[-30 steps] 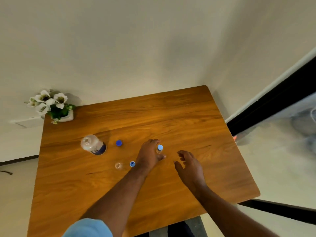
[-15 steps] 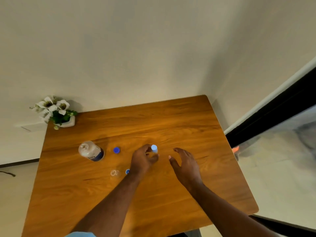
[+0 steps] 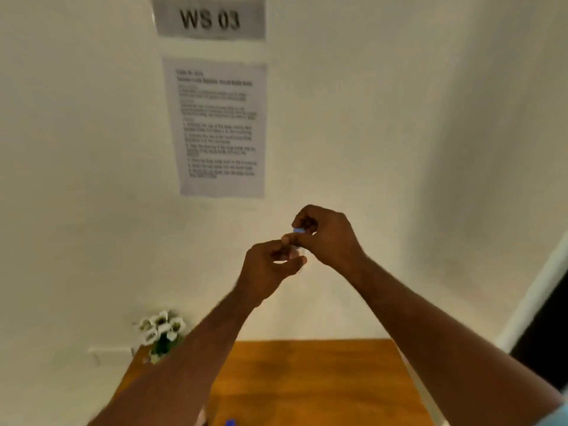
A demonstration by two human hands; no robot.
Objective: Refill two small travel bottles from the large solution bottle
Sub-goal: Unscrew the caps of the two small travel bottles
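Both hands are raised in front of the wall, well above the wooden table (image 3: 322, 379). My left hand (image 3: 270, 267) grips the clear body of a small travel bottle (image 3: 297, 250), mostly hidden by fingers. My right hand (image 3: 325, 235) pinches the bottle's light blue cap (image 3: 298, 231) from above. A dark blue cap (image 3: 230, 422) lies on the table at the bottom edge of the view. The large solution bottle and the other small bottle are out of sight.
A small pot of white flowers (image 3: 161, 332) stands at the table's far left corner by the wall. A printed sheet (image 3: 218, 127) and a "WS 03" sign (image 3: 210, 18) hang on the wall. A dark doorway (image 3: 547, 321) is at the right.
My left hand lifted the small bottle off the table up to wall height. My right hand came onto its cap. The camera tilted upward, so most of the table left the view.
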